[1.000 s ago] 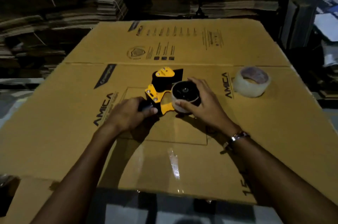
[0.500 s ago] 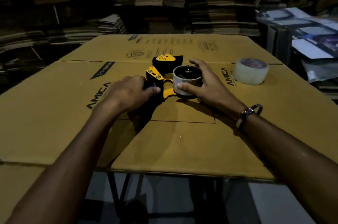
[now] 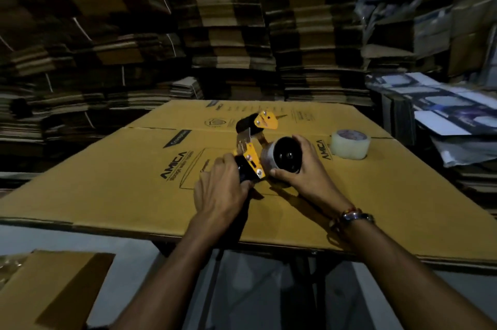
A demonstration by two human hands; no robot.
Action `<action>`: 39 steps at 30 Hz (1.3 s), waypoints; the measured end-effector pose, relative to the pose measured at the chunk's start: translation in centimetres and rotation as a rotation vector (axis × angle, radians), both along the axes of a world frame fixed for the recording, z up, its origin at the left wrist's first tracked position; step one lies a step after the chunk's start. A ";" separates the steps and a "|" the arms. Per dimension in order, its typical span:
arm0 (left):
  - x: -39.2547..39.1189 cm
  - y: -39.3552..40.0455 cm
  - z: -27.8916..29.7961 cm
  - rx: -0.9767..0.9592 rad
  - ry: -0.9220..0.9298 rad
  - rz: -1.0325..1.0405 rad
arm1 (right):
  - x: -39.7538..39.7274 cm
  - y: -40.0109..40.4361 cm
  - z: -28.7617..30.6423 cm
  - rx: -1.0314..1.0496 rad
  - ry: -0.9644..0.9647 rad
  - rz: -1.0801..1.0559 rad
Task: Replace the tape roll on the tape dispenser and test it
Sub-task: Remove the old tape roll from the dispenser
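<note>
Cardboard sheet (image 3: 376, 195), left hand (image 3: 220, 192) gripping dispenser (image 3: 251, 152) — right hand (image 3: 304, 176) cupping roll (image 3: 282, 158)

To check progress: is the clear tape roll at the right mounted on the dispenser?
No. The clear tape roll lies apart on the cardboard; neither hand touches it.

We locate the tape dispenser (image 3: 251, 153) near the centre of the flattened carton (image 3: 376, 195) that covers the tabletop. Our left hand (image 3: 220, 192) sits at the dispenser's near-left end; our right hand (image 3: 301, 171) sits at its right side, around the mounted roll (image 3: 281, 158). A separate tape roll (image 3: 349, 144) stands on the carton, further right and well apart. Stacks of cardboard (image 3: 228, 33) lie behind the tabletop. Another carton piece (image 3: 53, 289) lies lower, at near left.
</note>
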State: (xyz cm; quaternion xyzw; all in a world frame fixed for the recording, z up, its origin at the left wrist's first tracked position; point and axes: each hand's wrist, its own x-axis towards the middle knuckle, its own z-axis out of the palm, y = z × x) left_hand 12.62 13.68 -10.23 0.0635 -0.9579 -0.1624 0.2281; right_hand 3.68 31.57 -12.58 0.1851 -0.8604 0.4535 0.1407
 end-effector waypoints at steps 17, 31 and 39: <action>5.1 3.0 1.2 0.080 -0.232 -0.140 | 6.0 2.2 -0.6 0.001 0.053 -0.127; 5.8 5.3 1.5 0.108 -0.293 -0.135 | 11.3 -0.9 0.1 -0.209 0.280 0.010; 5.8 4.4 1.0 0.066 -0.255 -0.145 | 11.6 -0.4 0.8 0.117 0.561 -0.051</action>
